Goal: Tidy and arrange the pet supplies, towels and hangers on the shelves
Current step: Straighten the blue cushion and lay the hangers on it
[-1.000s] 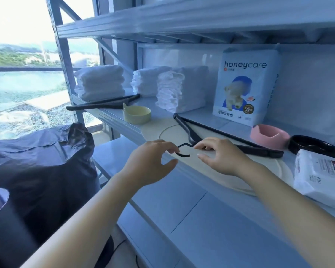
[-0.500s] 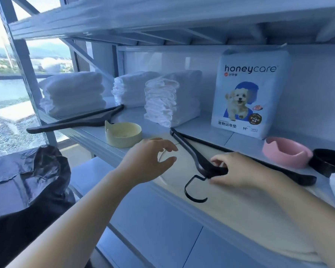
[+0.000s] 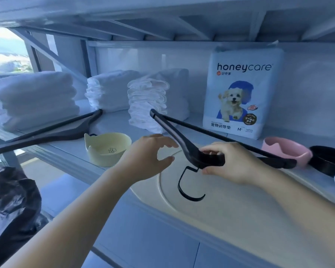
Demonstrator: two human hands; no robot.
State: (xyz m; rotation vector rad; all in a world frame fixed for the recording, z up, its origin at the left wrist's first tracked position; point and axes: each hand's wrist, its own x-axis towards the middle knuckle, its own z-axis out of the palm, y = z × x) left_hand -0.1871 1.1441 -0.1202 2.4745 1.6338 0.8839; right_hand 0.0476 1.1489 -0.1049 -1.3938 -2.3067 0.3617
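We see the right hand holding the black hanger at its neck, fingers curled over the top and thumb underneath, over the middle shelf. The hanger's hook hangs toward six o'clock above a cream round mat. One arm of the hanger runs toward eleven o'clock, its tip in front of the nearest towel stack, and the other runs toward three o'clock, ending just beside the pink bowl. At nine o'clock from the neck we find the left hand, spread with thumb and fingers apart and holding nothing; we cannot tell whether its fingertips touch the hanger's arm. Farther toward nine o'clock sits a yellow bowl, and beyond it a second hanger lies flat in front of two more towel stacks. The honeycare pack stands upright at one o'clock against the back wall. A black bowl sits at three o'clock, touching the pink one.
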